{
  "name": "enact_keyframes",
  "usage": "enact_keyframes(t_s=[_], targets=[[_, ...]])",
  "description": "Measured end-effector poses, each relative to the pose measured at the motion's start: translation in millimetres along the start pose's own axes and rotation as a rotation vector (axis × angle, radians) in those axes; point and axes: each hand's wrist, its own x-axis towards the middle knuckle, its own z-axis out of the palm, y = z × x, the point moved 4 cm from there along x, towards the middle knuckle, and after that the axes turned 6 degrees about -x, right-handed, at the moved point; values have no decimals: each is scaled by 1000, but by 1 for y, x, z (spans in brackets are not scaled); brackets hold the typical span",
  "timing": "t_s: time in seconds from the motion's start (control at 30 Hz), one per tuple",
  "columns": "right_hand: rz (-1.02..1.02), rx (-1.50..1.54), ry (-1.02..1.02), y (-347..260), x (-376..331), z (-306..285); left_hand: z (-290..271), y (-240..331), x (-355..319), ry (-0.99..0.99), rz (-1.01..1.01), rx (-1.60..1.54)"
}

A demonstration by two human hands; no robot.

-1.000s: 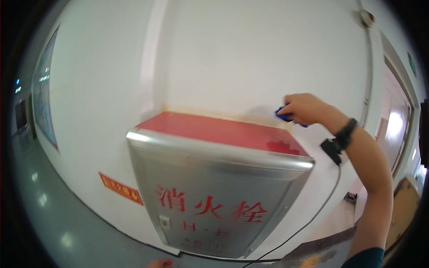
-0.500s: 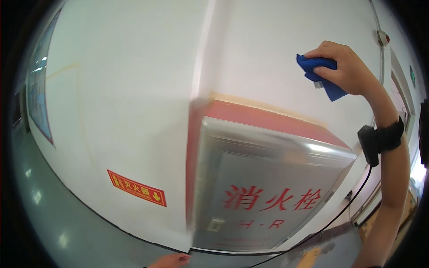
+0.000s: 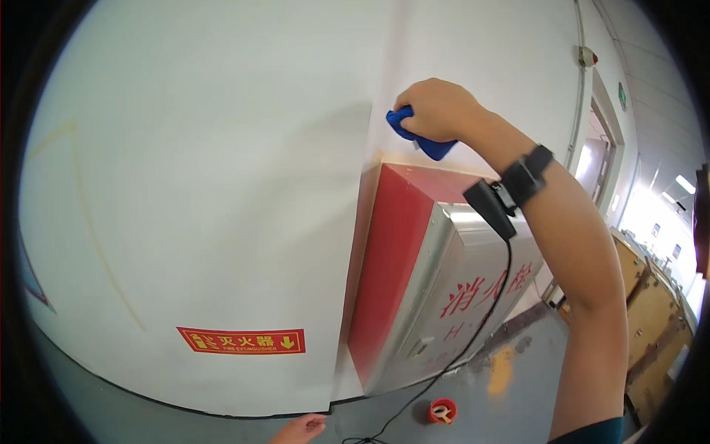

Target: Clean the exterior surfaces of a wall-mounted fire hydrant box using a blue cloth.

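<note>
Light: pretty bright overall, daylight blowing out around the doorway (image 3: 592,159) on the right
Glare: soft sheen along the metal cabinet (image 3: 473,296) top edge
Shadows: faint, one falls on the wall (image 3: 185,185) left of the cabinet
Distortion: heavy fisheye, straight lines bow, black corners
Focus: sharp in the centre, softer near the rim

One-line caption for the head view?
Right hand presses a blue cloth to the white wall above a red cabinet.
</note>
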Motion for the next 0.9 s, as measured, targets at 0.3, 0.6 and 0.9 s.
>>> enact_keyframes(t_s=[0.3, 0.6, 0.9], targets=[[-262, -195, -325, -28, 32, 50, -25, -21, -17, 59, -31, 48], [-283, -230, -329, -43, 46, 76, -31, -32, -36, 140, -114, -43], [-160, 2, -37, -5, 14, 4, -41, -26, -34, 68, -113, 51]])
